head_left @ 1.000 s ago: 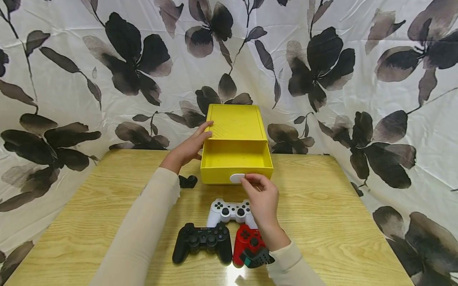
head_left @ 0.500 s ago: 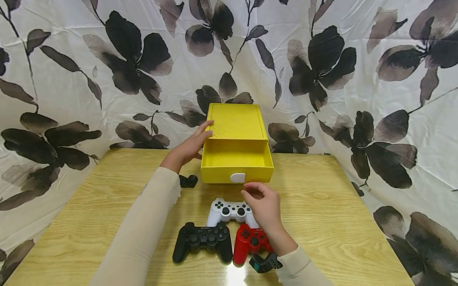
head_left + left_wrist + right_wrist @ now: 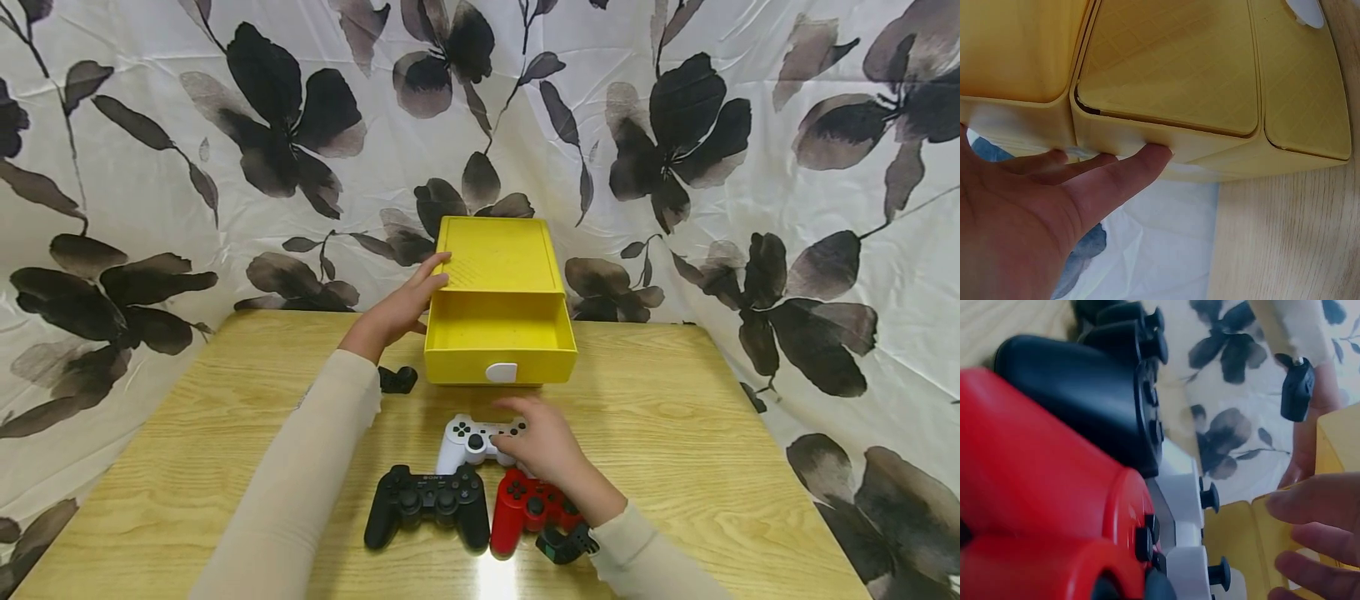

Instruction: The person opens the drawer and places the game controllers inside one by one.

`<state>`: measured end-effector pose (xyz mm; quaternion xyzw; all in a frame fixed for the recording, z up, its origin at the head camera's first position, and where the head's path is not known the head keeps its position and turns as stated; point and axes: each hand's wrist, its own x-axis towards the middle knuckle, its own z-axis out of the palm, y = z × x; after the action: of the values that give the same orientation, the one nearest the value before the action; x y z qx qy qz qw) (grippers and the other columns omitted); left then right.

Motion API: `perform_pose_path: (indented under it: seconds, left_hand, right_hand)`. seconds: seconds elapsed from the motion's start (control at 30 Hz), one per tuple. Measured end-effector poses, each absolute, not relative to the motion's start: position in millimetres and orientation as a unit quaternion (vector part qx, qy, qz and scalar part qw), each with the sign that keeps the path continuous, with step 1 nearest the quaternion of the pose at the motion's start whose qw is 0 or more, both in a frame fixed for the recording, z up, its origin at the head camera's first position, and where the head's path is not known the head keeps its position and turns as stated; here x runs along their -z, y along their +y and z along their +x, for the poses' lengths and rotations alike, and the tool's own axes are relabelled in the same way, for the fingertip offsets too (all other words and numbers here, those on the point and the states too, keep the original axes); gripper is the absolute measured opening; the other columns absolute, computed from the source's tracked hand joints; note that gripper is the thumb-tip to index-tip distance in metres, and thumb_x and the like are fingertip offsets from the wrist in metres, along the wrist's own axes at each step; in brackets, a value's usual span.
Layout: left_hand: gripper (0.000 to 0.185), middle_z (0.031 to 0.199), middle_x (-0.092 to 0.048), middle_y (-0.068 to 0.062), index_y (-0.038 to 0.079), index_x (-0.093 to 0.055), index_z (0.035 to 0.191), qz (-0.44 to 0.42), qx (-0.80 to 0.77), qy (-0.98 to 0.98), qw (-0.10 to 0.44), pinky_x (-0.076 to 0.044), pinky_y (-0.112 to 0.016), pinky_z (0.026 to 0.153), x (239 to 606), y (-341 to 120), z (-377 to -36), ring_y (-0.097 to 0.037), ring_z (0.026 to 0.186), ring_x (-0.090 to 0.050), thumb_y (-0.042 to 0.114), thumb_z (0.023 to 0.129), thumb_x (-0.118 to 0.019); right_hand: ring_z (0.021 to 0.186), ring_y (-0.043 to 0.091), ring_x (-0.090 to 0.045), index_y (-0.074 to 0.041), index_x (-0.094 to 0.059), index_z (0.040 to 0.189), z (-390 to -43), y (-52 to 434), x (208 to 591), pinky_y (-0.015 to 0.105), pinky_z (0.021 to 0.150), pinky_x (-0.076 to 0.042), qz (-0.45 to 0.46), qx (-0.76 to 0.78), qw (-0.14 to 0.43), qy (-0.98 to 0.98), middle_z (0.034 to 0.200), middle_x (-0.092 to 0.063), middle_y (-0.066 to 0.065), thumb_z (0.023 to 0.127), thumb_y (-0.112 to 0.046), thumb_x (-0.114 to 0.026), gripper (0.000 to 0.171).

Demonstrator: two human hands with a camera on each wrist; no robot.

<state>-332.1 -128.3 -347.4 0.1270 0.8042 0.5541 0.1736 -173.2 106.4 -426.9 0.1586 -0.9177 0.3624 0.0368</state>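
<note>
Your left hand point(image 3: 401, 307) rests against the left side of the yellow plastic drawer box point(image 3: 497, 253), which stands at the far edge of the wooden surface point(image 3: 712, 450); its fingers point(image 3: 1124, 175) lie straight along the box wall, holding nothing. The box's yellow drawer point(image 3: 500, 343) is pulled out toward you, with its white oval handle point(image 3: 501, 372) at the front.

Your right hand point(image 3: 542, 442) hovers low over the right half of the white game controller point(image 3: 472, 440), which lies just in front of the drawer; its fingers are loosely spread and relaxed, and you cannot tell from these views whether they touch the controller.

Nearer to you, side by side, lie the black game controller point(image 3: 425, 503) and the red game controller point(image 3: 525, 511), both close against the white one. A small black object point(image 3: 397, 379) sits by the drawer's left front corner.
</note>
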Motion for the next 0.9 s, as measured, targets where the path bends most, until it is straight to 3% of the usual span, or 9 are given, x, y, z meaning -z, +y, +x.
perform_pose_path:
  seconds: [0.3, 0.6, 0.9]
  left_hand:
    - [0.056, 0.164, 0.001, -0.006, 0.04, -0.005, 0.153, 0.131, -0.552, 0.802, 0.189, -0.039, -0.066, 0.1, 326, -126, -314, -0.044, 0.146, -0.02, 0.047, 0.104, -0.032]
    - [0.055, 0.164, -0.001, -0.006, 0.04, -0.007, 0.152, 0.132, -0.555, 0.799, 0.189, -0.039, -0.067, 0.101, 323, -126, -309, -0.043, 0.146, -0.021, 0.047, 0.104, -0.032]
    - [0.055, 0.164, 0.0, -0.005, 0.041, -0.007, 0.152, 0.132, -0.557, 0.798, 0.187, -0.037, -0.067, 0.102, 325, -126, -310, -0.043, 0.146, -0.019, 0.047, 0.104, -0.032]
  right_hand:
    - [0.107, 0.029, -0.06, -0.008, -0.064, 0.124, -183, 101, 429, 0.045, 0.091, -0.049, 0.204, -0.276, -0.012, -0.939, 0.121, -0.065, 0.013, 0.074, -0.022, -0.079, 0.054]
    - [0.105, 0.035, -0.061, -0.009, -0.066, 0.121, -186, 94, 432, 0.049, 0.087, -0.049, 0.256, -0.193, 0.007, -0.947, 0.116, -0.067, 0.013, 0.069, -0.02, -0.074, 0.053]
    - [0.106, 0.035, -0.059, -0.016, -0.065, 0.124, -190, 87, 436, 0.052, 0.083, -0.046, 0.259, -0.129, -0.017, -0.957, 0.119, -0.066, 0.009, 0.071, -0.027, -0.077, 0.056]
